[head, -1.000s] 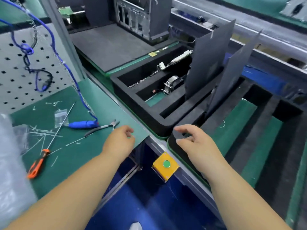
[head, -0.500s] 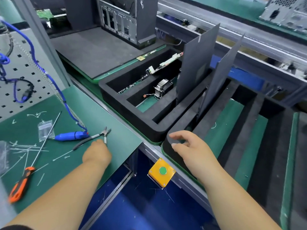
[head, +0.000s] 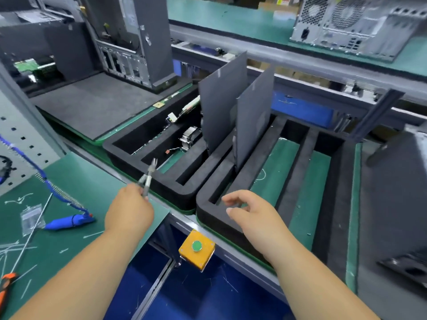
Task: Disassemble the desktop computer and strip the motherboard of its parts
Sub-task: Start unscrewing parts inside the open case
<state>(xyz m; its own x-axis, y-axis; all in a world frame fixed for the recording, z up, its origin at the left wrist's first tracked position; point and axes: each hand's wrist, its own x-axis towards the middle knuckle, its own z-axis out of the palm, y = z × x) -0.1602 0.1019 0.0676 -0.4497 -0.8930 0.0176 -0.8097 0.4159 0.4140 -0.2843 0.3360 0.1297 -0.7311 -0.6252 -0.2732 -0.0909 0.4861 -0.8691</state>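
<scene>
My left hand (head: 129, 210) grips small grey-handled pliers (head: 148, 176), lifted off the green mat with their jaws pointing up over the near rim of a black foam tray (head: 129, 155). That tray holds a finned heatsink (head: 190, 137) and a circuit board (head: 184, 109). My right hand (head: 250, 212) hovers with fingers apart and empty above the near corner of a second black foam tray (head: 203, 204). An opened desktop case (head: 136, 40) stands on a grey pad at the back. Two dark panels (head: 235, 109) stand upright between the trays.
A green mat (head: 76, 181) on the left carries a blue tool (head: 67, 221) on a coiled cord, an orange-handled screwdriver (head: 7, 287), a small plastic bag (head: 31, 218) and cut ties. A yellow box with a green button (head: 196, 247) hangs below the bench edge. Another computer case (head: 355, 24) sits far right.
My left hand has picked the pliers up from the mat and raised them toward the foam tray. My right hand has stayed above the second tray's corner. The camera has tilted up.
</scene>
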